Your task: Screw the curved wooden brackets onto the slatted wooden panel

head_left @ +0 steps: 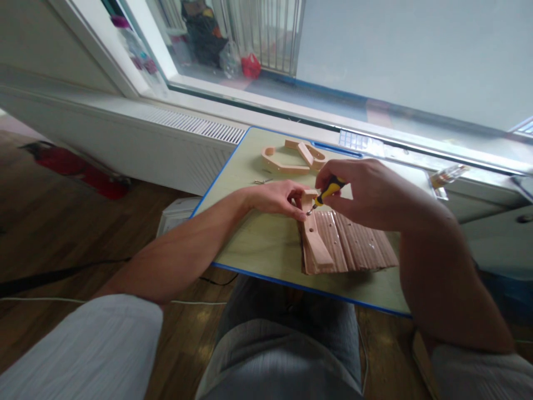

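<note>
A grooved wooden panel [353,244] with small holes lies on the pale desk [258,244]. A wooden bracket piece [315,247] rests along its left edge. My right hand [366,191] is closed round a small yellow-and-black screwdriver [327,193], whose tip points down at the top end of the bracket. My left hand [277,198] pinches the bracket's top end right beside the tip; a screw there is too small to make out.
Curved wooden pieces [291,157] lie at the desk's far side, with a small metal part [261,181] near them. A clear plastic bag [447,179] sits at the right by the window sill. A radiator [195,126] runs under the window. My lap is below the desk edge.
</note>
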